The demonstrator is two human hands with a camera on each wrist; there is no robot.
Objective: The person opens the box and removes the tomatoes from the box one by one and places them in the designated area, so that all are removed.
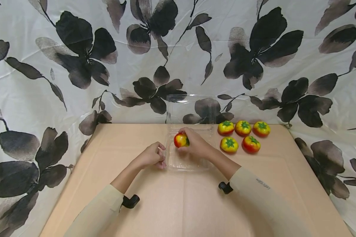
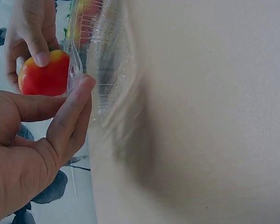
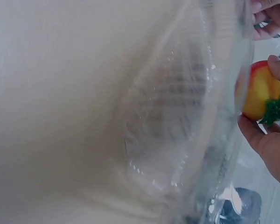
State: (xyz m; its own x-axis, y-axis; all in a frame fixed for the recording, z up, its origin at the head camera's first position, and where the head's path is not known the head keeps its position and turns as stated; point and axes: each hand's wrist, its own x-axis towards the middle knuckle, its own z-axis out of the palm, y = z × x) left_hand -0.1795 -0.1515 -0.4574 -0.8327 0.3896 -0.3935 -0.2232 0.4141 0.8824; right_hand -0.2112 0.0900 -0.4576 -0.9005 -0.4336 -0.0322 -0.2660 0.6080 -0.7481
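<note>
A clear plastic clamshell container (image 1: 187, 164) stands near the table's back edge, its lid (image 1: 192, 108) raised behind it. At its left side, my left hand (image 1: 154, 154) pinches the rim between thumb and fingertips, seen in the left wrist view by the rim tab (image 2: 75, 70). My right hand (image 1: 195, 144) holds a red-and-yellow tomato-like fruit (image 1: 181, 140) over the container, thumb on one side and fingers on the other. The fruit's green leafy top (image 3: 276, 109) faces the right palm in the right wrist view.
Right of the container lie several more such fruits, in two rows, among them a redder one (image 1: 251, 144) at the front. The table (image 1: 166, 207) has a tan surface. A white cloth (image 1: 201, 72) with dark flowers hangs behind it.
</note>
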